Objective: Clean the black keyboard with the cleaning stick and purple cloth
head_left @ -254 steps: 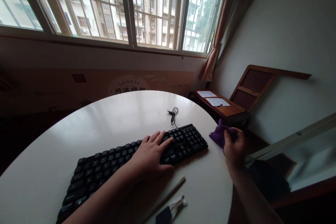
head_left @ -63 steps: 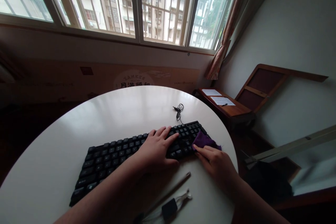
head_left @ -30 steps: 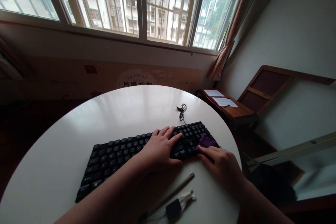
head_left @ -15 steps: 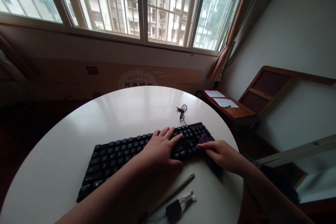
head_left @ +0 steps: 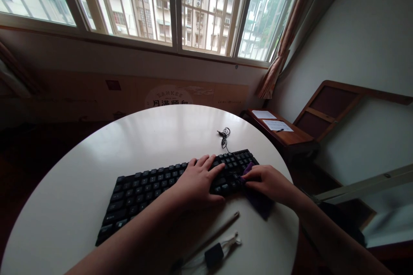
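Observation:
A black keyboard (head_left: 151,187) lies slantwise across the round white table (head_left: 135,137). My left hand (head_left: 200,178) rests on its keys with fingers spread, hiding part of its middle. Over the keyboard's right end, my right hand (head_left: 269,182) pinches a purple cloth (head_left: 261,202) between thumb and fingers. The cloth's tip touches the keys, and its loose part hangs below the hand over the keyboard's near edge.
Beyond the keyboard lies its coiled black cable (head_left: 224,135). Nearer me are a thin stick-like tool (head_left: 222,228) and a small black block with white cords (head_left: 214,255). A wooden side table (head_left: 284,135) with papers stands at right.
My right hand has moved slightly up and to the left with the cloth, whose loose end now shows more below it. My left hand has stayed in place.

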